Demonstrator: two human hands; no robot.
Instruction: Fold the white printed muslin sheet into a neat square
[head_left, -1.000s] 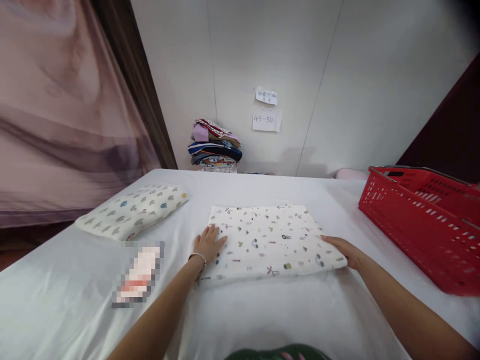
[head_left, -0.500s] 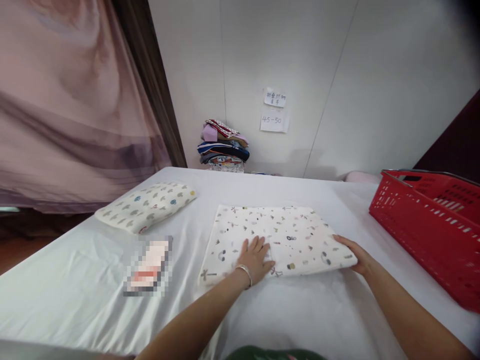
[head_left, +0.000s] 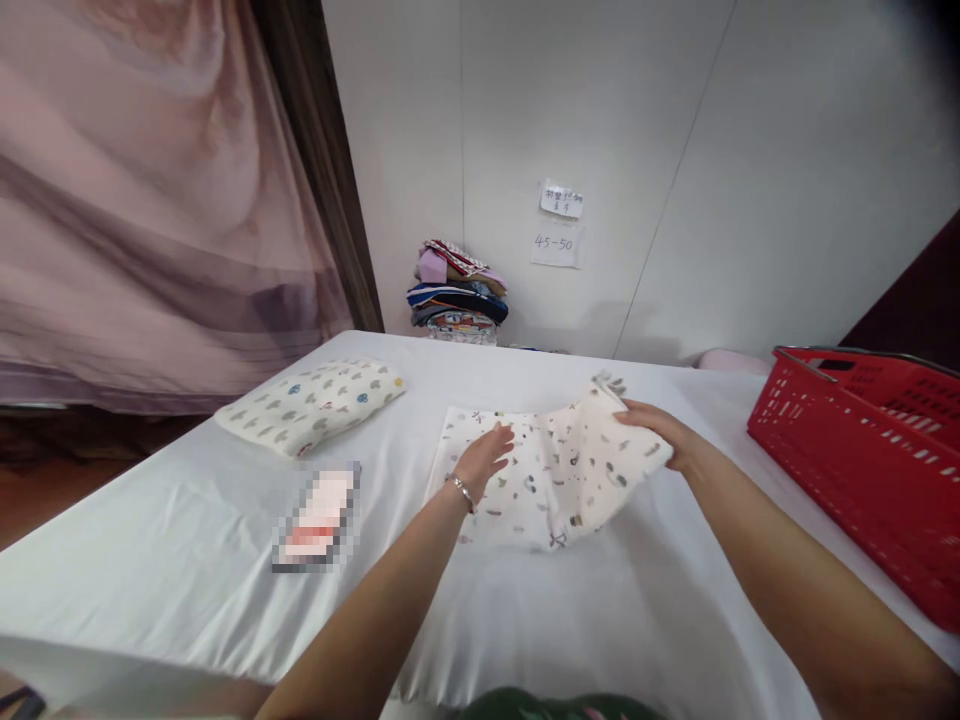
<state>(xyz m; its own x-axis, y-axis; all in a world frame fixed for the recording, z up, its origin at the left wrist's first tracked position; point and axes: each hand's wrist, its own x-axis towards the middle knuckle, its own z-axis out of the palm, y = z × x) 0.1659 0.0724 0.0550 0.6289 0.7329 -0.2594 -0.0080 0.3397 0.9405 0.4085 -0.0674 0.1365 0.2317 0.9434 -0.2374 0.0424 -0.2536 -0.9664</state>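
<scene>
A white cloth (head_left: 525,465) with small printed motifs lies folded in layers on the white-sheeted table or bed (head_left: 360,620). My right hand (head_left: 660,430) grips its right edge and holds that side up off the sheet, so the cloth bends along its middle. Over the left half is my left hand (head_left: 486,460), fingers extended and a silver bangle at the wrist; whether it touches the cloth I cannot tell. To the left lies another folded cloth (head_left: 311,405), cream with grey heart-like shapes. Nearer me is a pixelated flat object, seemingly a phone (head_left: 319,515).
A red plastic basket (head_left: 855,470) stands on the right side. Behind the far edge is a stack of folded clothes (head_left: 457,295) against the wall. Paper notes (head_left: 556,245) hang on the wall, and a pink curtain (head_left: 150,200) covers the left.
My right hand has raised the cloth's right side and moved it up and inward. My left hand has shifted up and slightly left, its fingers no longer pressed flat. The view has shifted slightly.
</scene>
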